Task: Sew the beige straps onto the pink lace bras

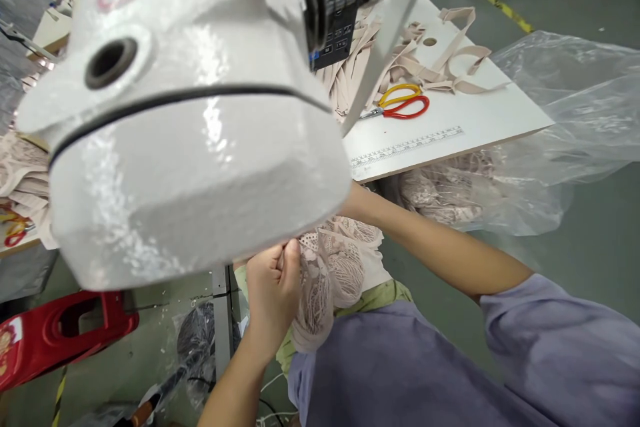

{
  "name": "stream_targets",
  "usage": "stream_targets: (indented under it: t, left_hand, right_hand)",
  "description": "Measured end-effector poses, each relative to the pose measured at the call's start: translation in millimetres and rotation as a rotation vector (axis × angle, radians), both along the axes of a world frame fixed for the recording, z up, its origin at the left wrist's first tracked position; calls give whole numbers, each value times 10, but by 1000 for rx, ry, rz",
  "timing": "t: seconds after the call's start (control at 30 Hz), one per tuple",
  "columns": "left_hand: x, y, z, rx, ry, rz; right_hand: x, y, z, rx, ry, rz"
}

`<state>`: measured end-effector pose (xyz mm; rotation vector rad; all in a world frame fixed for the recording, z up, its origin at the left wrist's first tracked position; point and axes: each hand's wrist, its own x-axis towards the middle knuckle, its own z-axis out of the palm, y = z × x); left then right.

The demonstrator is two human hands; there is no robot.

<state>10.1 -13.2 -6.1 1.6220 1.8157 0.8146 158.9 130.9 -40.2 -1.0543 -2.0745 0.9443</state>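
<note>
Large and white, the sewing machine head [200, 173] fills the upper left and hides the needle area. My left hand [276, 283] is closed at its lower edge, thumb and fingers pinching the edge of a pale pink lace garment [345, 270]. The garment hangs over my lap, its lace cups facing up. My right forearm reaches in from the right to the garment's far side. The right hand's fingers are hidden behind the machine head, so what they hold does not show.
Scissors with red and yellow handles [406, 107] and beige straps [400, 60] lie on the white table [480, 113], which has a printed ruler. Plastic bags [575, 100] hang at its right edge. A red stool [65, 333] stands lower left.
</note>
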Motion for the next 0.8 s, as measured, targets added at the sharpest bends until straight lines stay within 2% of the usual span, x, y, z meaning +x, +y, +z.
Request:
stream_targets:
  t: [0.13, 0.23, 0.43, 0.6, 0.8]
  left_hand:
    - [-76, -52, -73, 90, 173, -38]
    - [-157, -66, -114, 143, 243, -75]
    - [-251, -84, -138, 200, 279, -83]
    - [-256, -92, -181, 248, 308, -113]
    - [-241, -64, -219, 316, 319, -162]
  right_hand:
    - [-12, -16, 23, -13, 92, 32]
    - [-28, -34, 0, -26, 149, 5]
    - [-71, -57, -44, -10, 158, -20]
    - [-77, -56, -38, -25, 115, -32]
    - [-75, -57, -83, -1, 180, -31]
